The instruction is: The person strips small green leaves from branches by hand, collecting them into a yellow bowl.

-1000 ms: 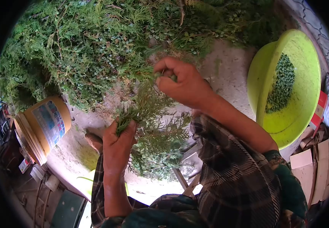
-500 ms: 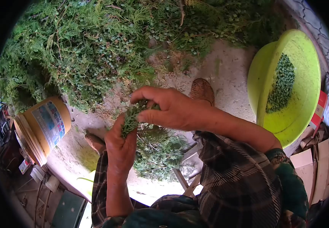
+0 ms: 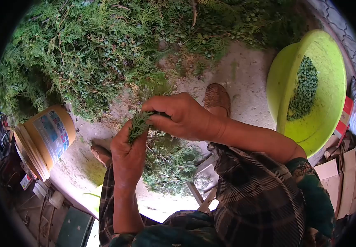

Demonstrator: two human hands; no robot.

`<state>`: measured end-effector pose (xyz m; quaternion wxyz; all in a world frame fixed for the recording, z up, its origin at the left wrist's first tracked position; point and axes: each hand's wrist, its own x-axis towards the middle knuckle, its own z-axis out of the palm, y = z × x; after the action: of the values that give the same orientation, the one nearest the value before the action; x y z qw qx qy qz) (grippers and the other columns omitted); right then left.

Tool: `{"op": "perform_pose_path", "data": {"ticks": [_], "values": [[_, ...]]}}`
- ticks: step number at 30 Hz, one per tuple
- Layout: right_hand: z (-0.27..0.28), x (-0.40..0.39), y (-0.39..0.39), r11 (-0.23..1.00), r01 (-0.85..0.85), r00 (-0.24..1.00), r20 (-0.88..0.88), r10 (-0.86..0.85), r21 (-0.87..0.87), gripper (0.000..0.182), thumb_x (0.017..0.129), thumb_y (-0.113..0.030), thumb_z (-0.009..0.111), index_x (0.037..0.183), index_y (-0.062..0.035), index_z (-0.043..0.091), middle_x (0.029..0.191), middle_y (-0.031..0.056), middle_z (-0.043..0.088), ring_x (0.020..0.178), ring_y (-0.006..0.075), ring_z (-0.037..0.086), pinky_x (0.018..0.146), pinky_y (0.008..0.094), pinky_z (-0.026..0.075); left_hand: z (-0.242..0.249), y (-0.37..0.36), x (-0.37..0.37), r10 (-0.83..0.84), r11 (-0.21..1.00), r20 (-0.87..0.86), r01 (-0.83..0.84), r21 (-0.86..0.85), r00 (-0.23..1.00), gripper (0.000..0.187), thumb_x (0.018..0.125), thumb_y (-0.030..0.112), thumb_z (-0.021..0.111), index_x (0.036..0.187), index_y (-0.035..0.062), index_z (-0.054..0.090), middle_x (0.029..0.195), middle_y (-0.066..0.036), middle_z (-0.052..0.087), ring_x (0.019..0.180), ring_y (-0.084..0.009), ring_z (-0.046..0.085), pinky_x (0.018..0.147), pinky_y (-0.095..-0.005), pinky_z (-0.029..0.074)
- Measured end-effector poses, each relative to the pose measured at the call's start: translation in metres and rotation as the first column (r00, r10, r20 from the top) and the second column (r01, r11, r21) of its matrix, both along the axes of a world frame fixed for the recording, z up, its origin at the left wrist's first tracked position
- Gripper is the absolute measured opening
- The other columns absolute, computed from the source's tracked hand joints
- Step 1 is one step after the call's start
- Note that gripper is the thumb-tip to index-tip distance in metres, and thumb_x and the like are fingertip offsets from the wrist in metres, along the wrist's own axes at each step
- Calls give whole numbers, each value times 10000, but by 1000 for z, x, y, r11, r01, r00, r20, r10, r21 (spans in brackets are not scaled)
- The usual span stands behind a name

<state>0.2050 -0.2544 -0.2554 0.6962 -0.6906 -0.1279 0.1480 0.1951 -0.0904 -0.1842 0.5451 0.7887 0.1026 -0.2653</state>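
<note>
My left hand (image 3: 129, 144) is closed around a green evergreen sprig (image 3: 137, 125), its scaly leaves sticking out above the thumb. From the right, my right hand (image 3: 182, 115) reaches across with thumb and forefinger pinched at the sprig's upper edge. Whatever small part lies between those fingertips is hidden. Beneath both hands, a loose heap of cut sprigs (image 3: 171, 166) lies on the floor between my feet. To the right stands a yellow-green basin (image 3: 274, 82), tilted, with many small green cones (image 3: 303, 90) gathered inside.
A large pile of evergreen branches (image 3: 99, 53) covers the floor ahead. At left a tan bucket (image 3: 64, 127) with a label leans over. My brown shoes (image 3: 217, 99) rest on the concrete floor (image 3: 248, 70). Cardboard (image 3: 352, 177) lies at lower right, near a wooden stool leg (image 3: 196, 193).
The fingers of my right hand have closed from a looser curl into a pinch at the sprig. My left hand has shifted slightly left, still holding it.
</note>
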Motion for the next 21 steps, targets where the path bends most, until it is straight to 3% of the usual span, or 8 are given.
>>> {"op": "perform_pose_path", "data": {"ticks": [3,4,5,6,8,16,18,21], "values": [[-4,0,2,988,122,990,57,-128,96,182,891,-151,585,1009,-14,560,767,15,567,558,77,507,502,216,412,6,-2,4,16,997,-51,-12,71,999,109,902,92,564,968,26,619,715,54,506,606,-16,396,514,-186,319],[4,3,-6,898,118,911,-405,72,424,185,897,-157,570,1016,-19,538,745,20,555,505,60,460,456,199,378,11,-4,7,173,985,-168,-173,15,970,122,893,132,588,964,38,622,719,50,520,607,-26,419,523,-190,344],[7,4,-11,702,267,624,-674,396,660,188,903,-163,555,1023,-24,516,724,25,544,453,43,414,411,183,344,14,-6,8,314,942,-291,-334,-21,904,143,885,171,612,960,51,626,723,47,534,608,-35,442,532,-194,370],[7,4,-14,702,267,623,-674,396,660,188,903,-163,555,1023,-24,516,724,25,544,453,43,414,411,183,344,14,-8,7,314,942,-291,-334,-21,904,143,885,171,612,960,51,626,723,47,534,608,-35,442,532,-194,370],[6,4,-18,507,394,548,-639,540,767,236,901,-220,534,1034,-29,495,700,27,519,393,21,322,332,170,250,15,-11,4,366,930,-251,-351,105,896,190,866,233,644,938,58,627,733,36,554,623,-52,475,558,-209,409],[8,12,-24,715,167,845,-472,251,679,243,878,-263,570,921,-24,556,747,46,566,457,26,376,395,193,294,-1,3,3,310,950,-176,-297,97,934,230,881,279,623,922,53,623,726,30,545,627,-53,464,554,-210,398],[3,12,-25,942,-65,797,-550,248,330,312,884,-328,576,928,-20,600,760,30,579,487,37,405,438,216,333,-2,1,4,319,947,-150,-310,81,936,238,886,287,617,921,51,621,722,31,543,618,-53,457,544,-207,389],[-11,4,-14,974,-115,885,-426,189,194,310,845,-334,648,873,-28,609,707,-6,548,566,29,435,474,221,348,-1,-4,4,346,933,-96,-332,136,933,227,899,266,602,920,40,616,717,33,539,601,-46,436,528,-198,361]]}}
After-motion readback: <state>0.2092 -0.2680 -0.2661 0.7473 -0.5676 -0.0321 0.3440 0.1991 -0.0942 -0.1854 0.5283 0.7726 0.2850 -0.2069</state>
